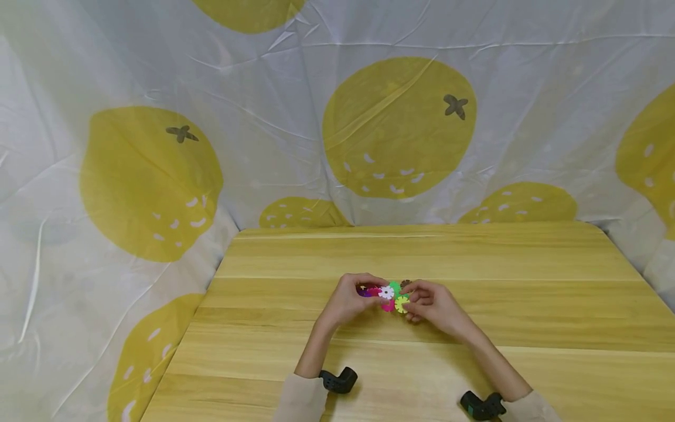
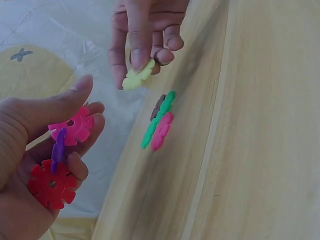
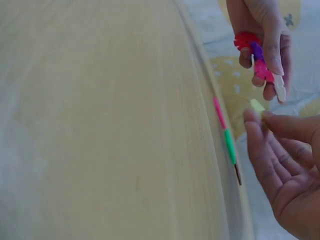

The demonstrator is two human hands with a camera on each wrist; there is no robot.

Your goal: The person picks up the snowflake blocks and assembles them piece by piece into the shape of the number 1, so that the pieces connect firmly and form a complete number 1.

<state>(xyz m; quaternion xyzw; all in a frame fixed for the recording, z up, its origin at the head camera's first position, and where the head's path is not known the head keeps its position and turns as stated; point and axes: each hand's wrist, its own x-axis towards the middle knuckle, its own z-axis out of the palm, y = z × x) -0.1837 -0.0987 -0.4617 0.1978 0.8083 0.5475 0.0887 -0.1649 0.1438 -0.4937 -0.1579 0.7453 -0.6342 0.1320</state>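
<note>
"Left hand?"
"Left hand (image 1: 348, 300), one: fingers bent and grasping a short chain of notched plastic discs, held above the table (image 1: 274, 322)."
"Chain, itemised?"
"Red disc (image 2: 55, 194); purple disc (image 2: 58, 150), set crosswise; pink linked disc (image 2: 81, 128); white disc (image 3: 279, 89), at the right end by the thumb. Whether the white one is slotted in, cannot tell."
"Right hand?"
"Right hand (image 1: 437, 305), one: thumb and forefinger pinching a yellow disc (image 2: 137, 77), remaining fingers loosely bent. Disc held just right of the chain, apart from it."
"On the table?"
"Beneath the hands, lying flat: green disc (image 2: 158, 121), middle; pink loose disc (image 2: 162, 132), on its near side; brown disc (image 2: 157, 107), on its far side. All three close together; joined or merely adjacent, cannot tell."
"Wrists?"
"Black wrist device (image 1: 340, 381), left; second black device (image 1: 482, 405), right. Sleeves, pale."
"Backdrop?"
"Cloth (image 1: 269, 123), whitish, printed with large yellow fruit, hanging beyond the far table edge."
</note>
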